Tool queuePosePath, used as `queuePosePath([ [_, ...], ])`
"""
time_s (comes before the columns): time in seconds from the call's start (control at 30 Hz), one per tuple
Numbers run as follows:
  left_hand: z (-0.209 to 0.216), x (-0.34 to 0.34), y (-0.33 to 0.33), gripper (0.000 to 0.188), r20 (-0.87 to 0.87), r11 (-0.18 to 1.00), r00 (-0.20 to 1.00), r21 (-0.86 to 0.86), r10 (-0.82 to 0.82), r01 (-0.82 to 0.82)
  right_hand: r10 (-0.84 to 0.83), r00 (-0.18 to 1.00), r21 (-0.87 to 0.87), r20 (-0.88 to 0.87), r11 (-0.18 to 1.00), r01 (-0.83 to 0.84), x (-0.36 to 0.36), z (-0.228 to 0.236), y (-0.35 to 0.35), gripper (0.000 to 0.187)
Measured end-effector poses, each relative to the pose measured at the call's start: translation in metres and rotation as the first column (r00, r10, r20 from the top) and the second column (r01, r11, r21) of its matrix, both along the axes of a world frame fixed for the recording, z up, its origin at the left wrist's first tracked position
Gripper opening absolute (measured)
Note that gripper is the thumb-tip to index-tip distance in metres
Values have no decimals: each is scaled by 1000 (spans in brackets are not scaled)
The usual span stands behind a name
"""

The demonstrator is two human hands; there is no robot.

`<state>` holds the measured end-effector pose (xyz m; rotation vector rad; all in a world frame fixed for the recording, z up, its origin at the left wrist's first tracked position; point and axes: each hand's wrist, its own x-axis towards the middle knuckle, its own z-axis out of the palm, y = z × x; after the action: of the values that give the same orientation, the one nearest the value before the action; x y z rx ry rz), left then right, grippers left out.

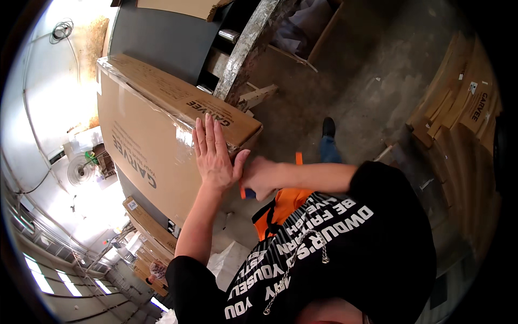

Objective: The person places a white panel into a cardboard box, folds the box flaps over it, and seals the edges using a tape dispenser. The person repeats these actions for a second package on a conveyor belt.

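Note:
A large brown cardboard carton [156, 148] fills the left of the view, with shiny clear tape along its upper edge. My left hand [214, 159] is open, fingers stretched out, its palm lying flat on the carton close to the taped corner. Just right of it, my right hand [260, 177] is closed and a little blurred, beside the carton's near end. From its lower side sticks out an orange and blue object [247, 193], mostly hidden by the fingers, so its kind does not show.
The carton rests on a dark-topped table [162, 38]. Behind it stands a worn metal edge [245, 48] and an open box [324, 35] with pale wrapping. Stacked flat cartons [458, 124] lie at the right. More cartons [145, 224] stand at the lower left.

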<state>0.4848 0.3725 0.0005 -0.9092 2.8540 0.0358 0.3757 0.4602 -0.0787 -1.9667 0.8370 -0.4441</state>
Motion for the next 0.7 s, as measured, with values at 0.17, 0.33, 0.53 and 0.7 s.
queuePosePath([
  [0.17, -4, 12, 5, 92, -77, 998, 996, -16, 54, -55, -44, 985, 532, 167, 845, -52, -41, -51, 17, 53],
  [0.33, -7, 10, 4, 95, -71, 997, 995, -35, 71, -73, -730, 480, 772, 487, 616, 154, -173, -76, -63, 62],
  [0.53, -9, 19, 5, 90, -65, 996, 993, -2, 94, -95, -340, 868, 706, 361, 708, -16, -99, -65, -161, 52],
  [0.7, -10, 18, 4, 89, -52, 997, 995, -5, 82, -83, 67, 962, 525, 263, 827, -202, -116, -87, -27, 62],
])
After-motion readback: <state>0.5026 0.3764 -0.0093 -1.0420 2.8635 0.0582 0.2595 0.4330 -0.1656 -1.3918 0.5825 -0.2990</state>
